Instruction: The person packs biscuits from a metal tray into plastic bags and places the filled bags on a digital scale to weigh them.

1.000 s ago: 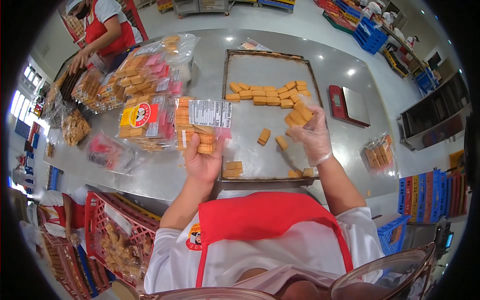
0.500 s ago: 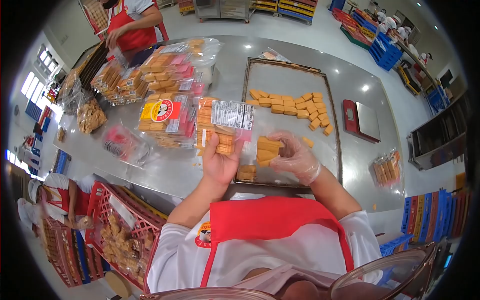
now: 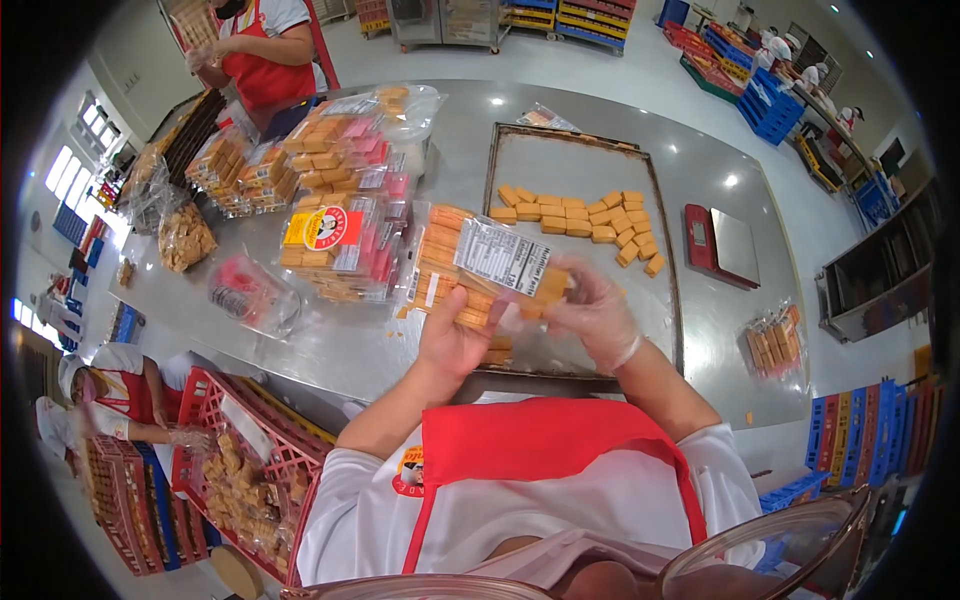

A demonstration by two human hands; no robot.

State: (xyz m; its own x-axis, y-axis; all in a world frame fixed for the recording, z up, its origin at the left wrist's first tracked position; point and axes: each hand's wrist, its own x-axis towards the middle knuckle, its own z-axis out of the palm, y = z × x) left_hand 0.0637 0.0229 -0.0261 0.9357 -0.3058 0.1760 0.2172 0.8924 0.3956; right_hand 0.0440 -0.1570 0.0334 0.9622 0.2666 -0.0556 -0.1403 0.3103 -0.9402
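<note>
My bare left hand (image 3: 448,345) is closed around the lower part of a clear plastic bag (image 3: 440,245) of long orange-brown biscuits, which tilts to the right. A white nutrition label (image 3: 495,255) covers part of it. At the bag's right end is my gloved right hand (image 3: 603,322), with its fingers pinched around a few biscuits (image 3: 550,290) that show partly through the plastic. Beneath both hands lies a metal tray (image 3: 668,250), where several loose biscuits (image 3: 565,222) sit in rows toward the back.
Filled bags (image 3: 335,245) are piled to the left, near flat empty bags (image 3: 250,290). A red kitchen scale (image 3: 705,240) and another packed bag (image 3: 775,345) are on the right. A co-worker (image 3: 268,60) stands across the table; a red crate (image 3: 210,400) is at lower left.
The bag has tilted clockwise toward my right hand. My right hand has brought the biscuits up against the bag's end, where the plastic now partly covers them.
</note>
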